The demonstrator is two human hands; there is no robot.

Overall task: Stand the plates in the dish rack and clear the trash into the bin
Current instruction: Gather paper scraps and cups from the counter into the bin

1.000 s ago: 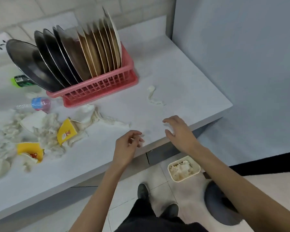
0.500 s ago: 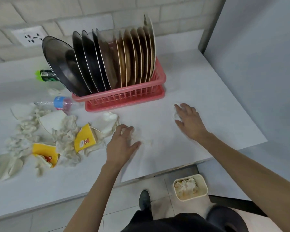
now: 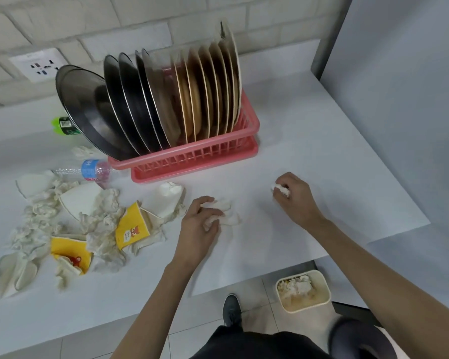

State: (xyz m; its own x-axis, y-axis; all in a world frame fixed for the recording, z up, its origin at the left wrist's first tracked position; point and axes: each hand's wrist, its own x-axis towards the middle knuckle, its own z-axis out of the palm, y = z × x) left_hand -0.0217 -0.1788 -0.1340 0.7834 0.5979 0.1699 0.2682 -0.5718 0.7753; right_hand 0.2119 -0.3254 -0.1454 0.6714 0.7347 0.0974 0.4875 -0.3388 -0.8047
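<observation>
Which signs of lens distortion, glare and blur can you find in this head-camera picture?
Head view: wide-angle lens bows the brick wall lines; soft glare on the dark plates; tissue in the left hand slightly blurred; even light, faint shadows.

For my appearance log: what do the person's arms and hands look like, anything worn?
Both forearms are bare, with no sleeve in view. The left hand and right hand wear no gloves; no watch, ring or bracelet shows.
</observation>
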